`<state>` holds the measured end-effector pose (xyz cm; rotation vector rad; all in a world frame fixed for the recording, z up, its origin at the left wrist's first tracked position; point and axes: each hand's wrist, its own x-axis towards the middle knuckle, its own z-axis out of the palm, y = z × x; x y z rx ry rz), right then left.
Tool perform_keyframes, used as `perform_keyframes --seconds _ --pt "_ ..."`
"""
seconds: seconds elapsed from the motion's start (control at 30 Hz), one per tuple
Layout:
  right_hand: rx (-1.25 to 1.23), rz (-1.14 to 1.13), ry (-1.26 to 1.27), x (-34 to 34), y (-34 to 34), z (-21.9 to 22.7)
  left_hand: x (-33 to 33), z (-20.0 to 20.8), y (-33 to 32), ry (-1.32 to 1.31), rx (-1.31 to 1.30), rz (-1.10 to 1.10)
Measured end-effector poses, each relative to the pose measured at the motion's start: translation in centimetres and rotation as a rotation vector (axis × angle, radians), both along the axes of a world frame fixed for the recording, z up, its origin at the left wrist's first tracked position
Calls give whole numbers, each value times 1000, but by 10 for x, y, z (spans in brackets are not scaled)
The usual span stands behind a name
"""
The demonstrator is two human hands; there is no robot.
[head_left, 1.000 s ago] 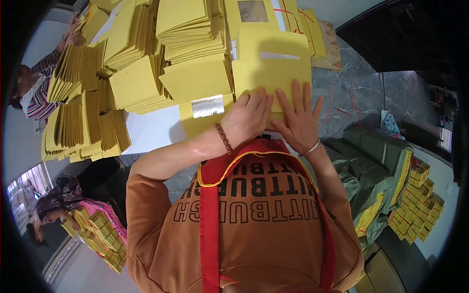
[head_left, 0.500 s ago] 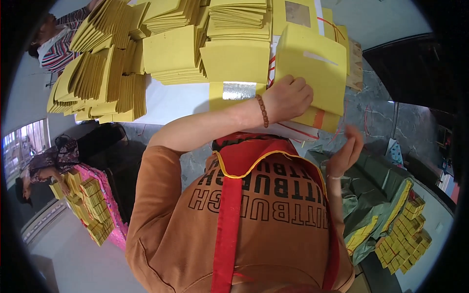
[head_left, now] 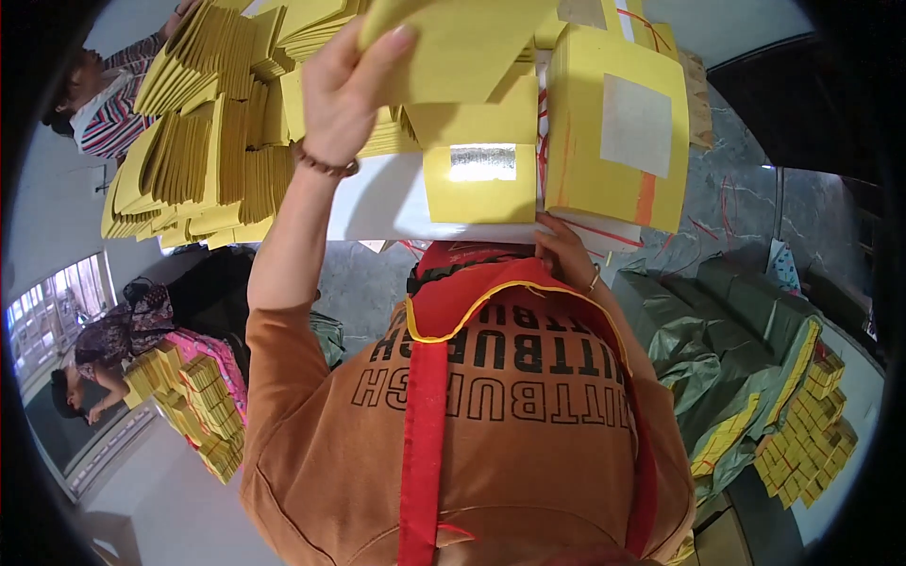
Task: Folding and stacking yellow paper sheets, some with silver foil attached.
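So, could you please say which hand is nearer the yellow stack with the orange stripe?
The right hand, near the lower left corner of the stack; the left hand, farther left, holds yellow paper.

The head camera, the left unit of a side-by-side fisheye pair, is head-worn and faces downward. The wearer's brown sweatshirt [head_left: 528,462] fills the lower centre at close range. The white work surface [head_left: 377,203] lies beyond it, toward the upper edge. The left hand [head_left: 340,106] and right hand [head_left: 566,251] fall within the upper half.
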<state>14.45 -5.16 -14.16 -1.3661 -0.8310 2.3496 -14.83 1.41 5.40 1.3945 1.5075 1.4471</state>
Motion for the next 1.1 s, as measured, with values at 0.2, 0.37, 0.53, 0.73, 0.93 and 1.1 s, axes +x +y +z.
perform_keyframes --seconds 0.2,0.37,0.53,0.73,0.93,1.1 --pt "-104 46 124 -22 5 -1 -45 -18 -55 -116 42 69" --pt "-146 -200 367 -42 1 23 -74 -17 -83 -175 101 101" --pt "377 -191 403 -81 11 33 -84 -19 -93 -158 135 97" --pt "1758 73 -708 -131 44 32 -74 -20 -85 -146 126 124" --pt "1814 103 -959 -157 60 13 -55 -31 -64 -81 126 125" --pt "1737 57 -898 -157 57 -17 -30 -55 -36 593 434 29"
